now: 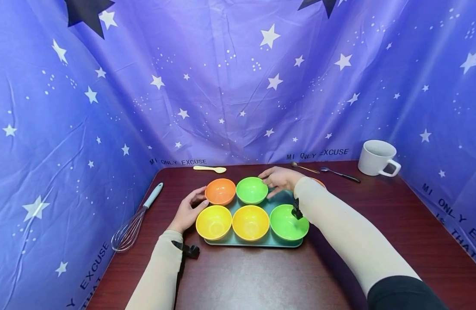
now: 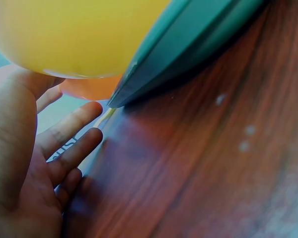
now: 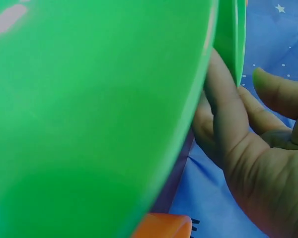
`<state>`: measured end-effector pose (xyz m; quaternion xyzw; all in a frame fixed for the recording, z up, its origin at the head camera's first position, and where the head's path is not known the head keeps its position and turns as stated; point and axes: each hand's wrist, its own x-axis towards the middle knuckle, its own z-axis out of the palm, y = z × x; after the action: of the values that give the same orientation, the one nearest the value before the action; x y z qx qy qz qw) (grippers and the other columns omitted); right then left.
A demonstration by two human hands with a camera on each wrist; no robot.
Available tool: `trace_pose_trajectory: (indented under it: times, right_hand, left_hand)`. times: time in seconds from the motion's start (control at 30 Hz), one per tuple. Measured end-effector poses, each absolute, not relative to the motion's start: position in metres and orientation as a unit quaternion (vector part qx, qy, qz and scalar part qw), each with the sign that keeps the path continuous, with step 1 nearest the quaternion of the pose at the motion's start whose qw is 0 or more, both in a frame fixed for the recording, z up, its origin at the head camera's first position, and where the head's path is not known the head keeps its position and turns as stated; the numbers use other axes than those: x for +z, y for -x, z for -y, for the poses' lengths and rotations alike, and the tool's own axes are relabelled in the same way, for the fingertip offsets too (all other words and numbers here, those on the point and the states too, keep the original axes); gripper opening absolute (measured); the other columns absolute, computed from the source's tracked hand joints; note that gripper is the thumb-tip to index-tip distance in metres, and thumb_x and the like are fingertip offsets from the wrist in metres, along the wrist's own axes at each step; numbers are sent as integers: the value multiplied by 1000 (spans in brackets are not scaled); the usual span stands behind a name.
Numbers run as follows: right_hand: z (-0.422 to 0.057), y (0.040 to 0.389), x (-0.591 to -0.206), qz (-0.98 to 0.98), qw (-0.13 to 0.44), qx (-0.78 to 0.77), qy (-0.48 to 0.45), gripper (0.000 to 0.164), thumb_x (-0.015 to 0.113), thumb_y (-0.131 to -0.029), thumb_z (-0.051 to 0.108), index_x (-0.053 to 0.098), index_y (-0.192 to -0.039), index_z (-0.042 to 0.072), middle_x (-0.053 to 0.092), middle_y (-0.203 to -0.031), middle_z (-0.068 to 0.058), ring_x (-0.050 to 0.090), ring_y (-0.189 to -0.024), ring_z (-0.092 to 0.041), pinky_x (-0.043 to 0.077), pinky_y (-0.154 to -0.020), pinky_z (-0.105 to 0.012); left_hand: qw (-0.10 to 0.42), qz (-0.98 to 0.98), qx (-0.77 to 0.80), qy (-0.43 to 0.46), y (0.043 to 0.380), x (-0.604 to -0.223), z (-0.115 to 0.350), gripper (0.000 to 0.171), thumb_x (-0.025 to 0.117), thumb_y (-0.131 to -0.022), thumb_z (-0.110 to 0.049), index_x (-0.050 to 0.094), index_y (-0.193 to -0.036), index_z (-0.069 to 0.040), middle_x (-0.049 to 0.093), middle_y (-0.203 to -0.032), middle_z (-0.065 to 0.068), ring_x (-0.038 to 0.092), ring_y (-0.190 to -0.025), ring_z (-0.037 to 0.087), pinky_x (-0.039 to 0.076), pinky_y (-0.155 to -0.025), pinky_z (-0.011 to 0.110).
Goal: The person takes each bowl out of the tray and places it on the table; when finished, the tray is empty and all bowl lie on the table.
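Observation:
Several small bowls stand on a teal tray [image 1: 253, 244]: two yellow bowls [image 1: 214, 222] and a green bowl [image 1: 284, 226] in the near row, an orange bowl [image 1: 220, 191] and another green bowl [image 1: 252, 190] behind. My left hand [image 1: 189, 211] is at the left side of the orange bowl, thumb and fingers spread around its edge. In the left wrist view its lower fingers [image 2: 72, 156] are loosely extended beside the tray's edge. The right hand [image 1: 280, 177] reaches over to the back green bowl, fingertips at its right rim. Its thumb [image 3: 278, 91] stands apart from the fingers in the right wrist view.
A whisk [image 1: 135, 224] lies at the left. Along the back are a cream spoon [image 1: 210, 169], a thin gold-handled spoon [image 1: 305, 168] and a dark-handled spoon [image 1: 340, 174]. A white mug [image 1: 376, 158] stands back right. Part of an orange rim [image 1: 319, 182] shows behind the right forearm. Starry cloth surrounds the table.

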<state>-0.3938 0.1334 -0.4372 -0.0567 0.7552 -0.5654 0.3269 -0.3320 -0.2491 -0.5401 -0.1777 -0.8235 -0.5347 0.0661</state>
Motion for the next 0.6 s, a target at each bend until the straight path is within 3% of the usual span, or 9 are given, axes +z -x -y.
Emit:
trace_pose_trajectory:
  times: [0.1,0.2,0.27,0.43,0.6]
  right_hand:
    - [-132,396,-439,-762,324,-558,59,50,48,-108,1,38,-158,-3,55,-99,-14,62,-93,-26,60,-87,-50]
    - [-132,397,-441,-764,322,-556,59,51,47,-108,-2,39,-158,-3,45,-89,-9,53,-80,-21,61,-86,-49]
    - [-132,397,-441,-764,321,-557,56,52,46,-106,-5,39,-158,-2,48,-96,-12,49,-77,-20,61,-85,-48]
    - [-132,396,-441,-766,314,-558,56,55,45,-102,-12,42,-156,-3,56,-133,-27,64,-94,-24,61,-85,-48]
    - [-133,394,-439,-771,306,-555,57,55,47,-100,-15,45,-153,-4,55,-140,-30,67,-110,-32,61,-85,-47]
  left_hand:
    - [66,823,-536,177,331,-540,249,53,73,-101,-21,56,-152,-21,74,-121,5,63,-118,26,45,-105,52]
    - [66,822,-537,178,330,-539,249,53,73,-101,-21,56,-152,-21,74,-122,6,63,-118,26,45,-106,53]
    - [66,823,-536,176,331,-539,248,52,73,-101,-21,56,-151,-22,74,-121,5,63,-118,26,44,-106,53]
    - [66,823,-536,176,332,-540,249,52,73,-101,-22,57,-151,-22,74,-121,5,63,-118,26,44,-105,52]
    - [65,823,-535,176,331,-540,249,53,73,-101,-22,56,-151,-22,74,-121,5,63,-118,26,44,-105,53]
